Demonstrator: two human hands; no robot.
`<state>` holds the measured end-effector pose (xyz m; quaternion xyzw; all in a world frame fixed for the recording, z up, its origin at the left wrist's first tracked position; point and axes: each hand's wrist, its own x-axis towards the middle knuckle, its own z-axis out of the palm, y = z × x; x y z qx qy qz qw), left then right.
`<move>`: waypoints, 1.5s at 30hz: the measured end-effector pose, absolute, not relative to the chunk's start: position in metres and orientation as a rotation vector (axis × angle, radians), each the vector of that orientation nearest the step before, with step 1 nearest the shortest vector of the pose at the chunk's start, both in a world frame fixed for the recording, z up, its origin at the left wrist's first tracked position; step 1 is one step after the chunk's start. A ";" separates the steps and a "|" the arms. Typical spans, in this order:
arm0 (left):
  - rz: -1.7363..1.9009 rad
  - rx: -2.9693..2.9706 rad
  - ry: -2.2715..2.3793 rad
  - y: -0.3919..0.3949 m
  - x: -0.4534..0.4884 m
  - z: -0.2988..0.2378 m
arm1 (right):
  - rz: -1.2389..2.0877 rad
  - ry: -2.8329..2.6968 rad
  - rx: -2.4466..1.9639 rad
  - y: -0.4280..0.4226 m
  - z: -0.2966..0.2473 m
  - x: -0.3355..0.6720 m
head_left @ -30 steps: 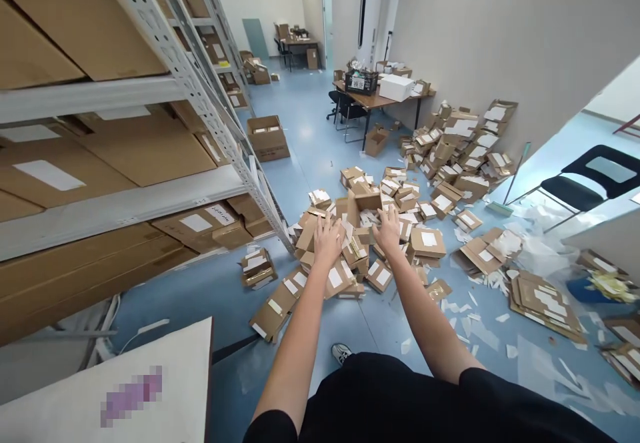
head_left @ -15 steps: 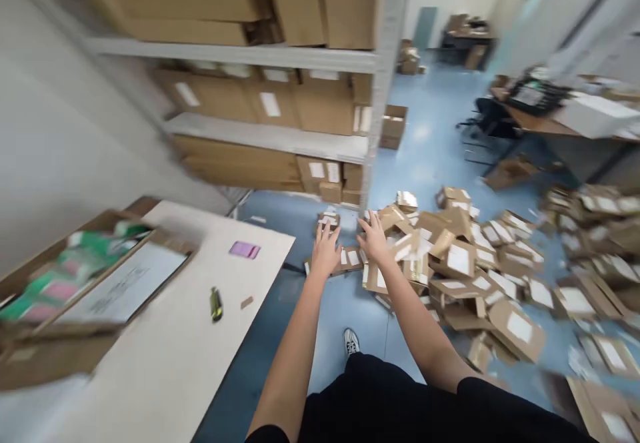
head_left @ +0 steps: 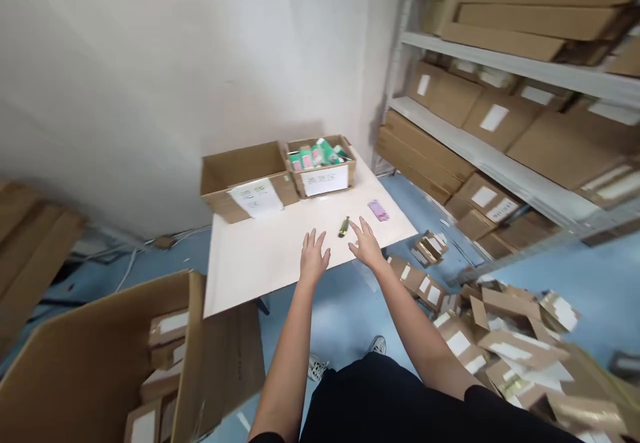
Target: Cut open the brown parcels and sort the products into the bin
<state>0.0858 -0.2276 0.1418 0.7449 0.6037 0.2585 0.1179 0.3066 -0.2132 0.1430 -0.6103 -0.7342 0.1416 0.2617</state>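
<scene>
White wall (head_left: 175, 63) fills the view from nine to twelve o'clock, and in front of it stands a white table (head_left: 250, 263) on a blue floor (head_left: 340, 309). Two cartons sit along the table's far edge. At eleven o'clock is an open brown carton (head_left: 240, 166) with a paper sheet hanging over its front. Touching it on its right is a smaller carton (head_left: 323, 176) packed with green packets.

Both hands are out over the table's near edge. The left hand (head_left: 314, 256) is open with fingers spread and holds nothing. The right hand (head_left: 367, 246) is just as wide and just as empty. Whether either palm touches the top, I cannot tell.

A small dark tool (head_left: 344, 226) lies on the table just beyond them, at one o'clock of the left hand and eleven of the right, touched by neither. A purple slip (head_left: 379, 210) lies near the table's right corner.

From one to three o'clock, a metal rack (head_left: 500, 156) carries long flat cartons. Small labelled boxes (head_left: 500, 343) litter the floor at four o'clock, and a big open box (head_left: 90, 363) of the same gapes at seven
</scene>
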 end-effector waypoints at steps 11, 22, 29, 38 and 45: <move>0.883 1.588 2.373 -0.370 -0.210 0.130 | 0.547 -2.475 -1.002 -0.238 0.128 -0.026; 0.982 0.824 2.761 -0.525 -0.361 0.078 | 0.733 -2.797 -0.386 -0.308 0.116 -0.268; 0.946 0.570 2.818 -0.532 -0.431 0.050 | 0.859 -2.925 -0.216 -0.297 0.083 -0.377; 0.767 0.305 2.715 -0.507 -0.518 0.001 | 1.013 -3.026 -0.109 -0.254 0.029 -0.517; 0.770 0.035 2.590 -0.526 -0.544 -0.070 | 1.066 -3.155 0.009 -0.273 -0.042 -0.591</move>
